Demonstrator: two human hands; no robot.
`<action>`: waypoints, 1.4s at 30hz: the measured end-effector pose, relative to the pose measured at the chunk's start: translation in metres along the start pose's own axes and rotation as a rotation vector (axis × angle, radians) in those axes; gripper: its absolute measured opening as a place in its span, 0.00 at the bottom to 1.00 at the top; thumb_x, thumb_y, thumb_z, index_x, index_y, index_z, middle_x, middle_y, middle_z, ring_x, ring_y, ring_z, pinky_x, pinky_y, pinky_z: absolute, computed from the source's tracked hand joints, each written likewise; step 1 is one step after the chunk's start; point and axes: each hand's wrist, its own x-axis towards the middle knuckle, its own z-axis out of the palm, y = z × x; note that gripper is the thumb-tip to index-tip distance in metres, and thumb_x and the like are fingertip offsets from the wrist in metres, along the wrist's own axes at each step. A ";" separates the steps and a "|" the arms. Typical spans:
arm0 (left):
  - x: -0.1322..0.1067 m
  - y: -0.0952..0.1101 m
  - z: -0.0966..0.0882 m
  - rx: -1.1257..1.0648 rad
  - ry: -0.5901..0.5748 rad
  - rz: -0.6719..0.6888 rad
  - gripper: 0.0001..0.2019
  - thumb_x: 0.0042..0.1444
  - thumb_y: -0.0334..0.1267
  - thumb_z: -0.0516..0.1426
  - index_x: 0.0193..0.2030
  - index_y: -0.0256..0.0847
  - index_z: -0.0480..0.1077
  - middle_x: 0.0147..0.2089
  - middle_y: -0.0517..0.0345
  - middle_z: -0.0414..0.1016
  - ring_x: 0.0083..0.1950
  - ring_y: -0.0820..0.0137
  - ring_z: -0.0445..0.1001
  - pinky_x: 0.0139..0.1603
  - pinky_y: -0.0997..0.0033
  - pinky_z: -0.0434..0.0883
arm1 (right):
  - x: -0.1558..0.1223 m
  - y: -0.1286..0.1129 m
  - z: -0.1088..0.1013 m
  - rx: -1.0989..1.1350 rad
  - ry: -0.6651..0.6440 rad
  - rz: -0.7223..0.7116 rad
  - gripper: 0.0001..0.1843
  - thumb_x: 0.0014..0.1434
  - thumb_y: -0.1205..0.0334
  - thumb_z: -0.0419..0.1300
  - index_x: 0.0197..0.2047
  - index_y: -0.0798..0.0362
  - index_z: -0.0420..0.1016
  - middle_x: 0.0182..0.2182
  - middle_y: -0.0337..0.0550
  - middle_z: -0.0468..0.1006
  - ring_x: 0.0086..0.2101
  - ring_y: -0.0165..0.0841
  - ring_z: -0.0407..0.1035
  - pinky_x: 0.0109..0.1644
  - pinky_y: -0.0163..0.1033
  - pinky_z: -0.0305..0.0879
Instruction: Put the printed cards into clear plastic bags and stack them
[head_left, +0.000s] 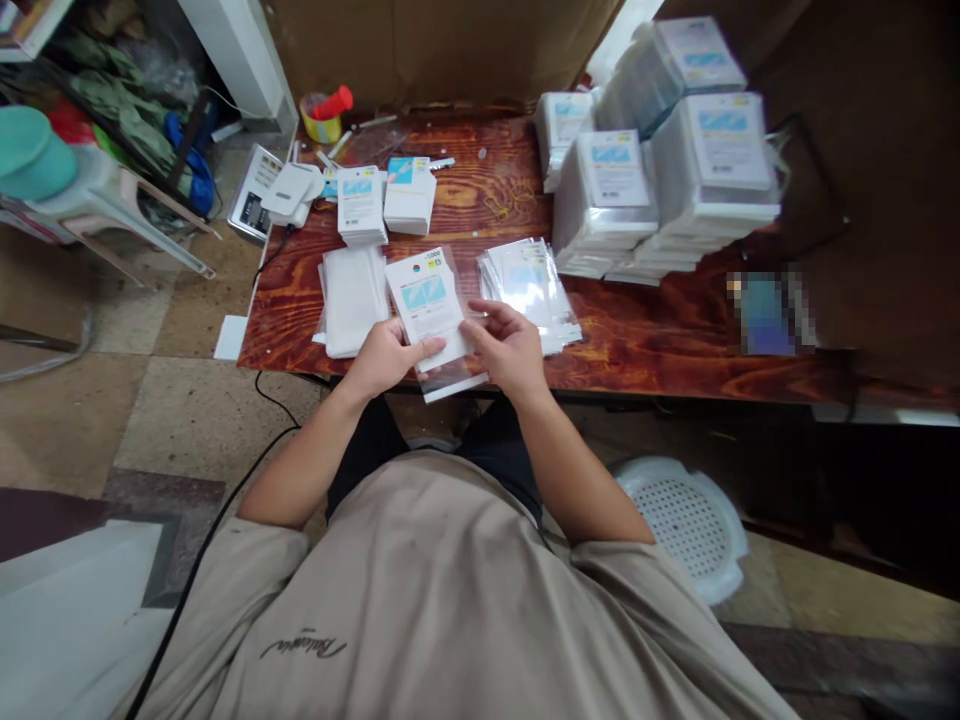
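Note:
Both my hands hold a clear plastic bag with a white printed card inside it, over the table's front edge. My left hand grips its lower left side, thumb across the front. At the right side, my right hand pinches the edge between thumb and fingers. The bag's flap hangs below the card. Beside my left hand lies a pile of blank white packets. To the right of my right hand is a loose pile of shiny bagged cards.
Tall stacks of bagged cards stand at the back right of the wooden table. Behind my hands are two card stacks, rubber bands and a tape roll. A white stool is at my right; a black cable runs left.

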 end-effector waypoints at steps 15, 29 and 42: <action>0.051 -0.013 -0.129 0.917 0.708 -0.160 0.15 0.49 0.47 0.69 0.36 0.40 0.76 0.40 0.47 0.81 0.42 0.57 0.78 0.48 0.61 0.72 | 0.025 0.005 -0.007 -0.945 -0.197 -0.516 0.21 0.66 0.55 0.59 0.57 0.56 0.77 0.57 0.57 0.77 0.58 0.48 0.67 0.64 0.54 0.61; 0.043 -0.006 -0.111 0.299 0.721 0.163 0.09 0.60 0.40 0.60 0.41 0.37 0.74 0.38 0.48 0.81 0.39 0.63 0.82 0.45 0.63 0.77 | 0.022 -0.031 0.012 -1.276 -0.780 -0.509 0.15 0.69 0.70 0.51 0.50 0.58 0.77 0.44 0.56 0.83 0.42 0.43 0.78 0.43 0.41 0.63; 0.052 -0.002 -0.048 -0.464 0.597 0.118 0.17 0.50 0.44 0.72 0.34 0.40 0.70 0.33 0.56 0.79 0.33 0.69 0.81 0.34 0.71 0.77 | -0.039 -0.020 -0.001 0.136 -0.165 0.174 0.25 0.58 0.38 0.67 0.38 0.54 0.73 0.22 0.38 0.77 0.19 0.33 0.74 0.17 0.31 0.62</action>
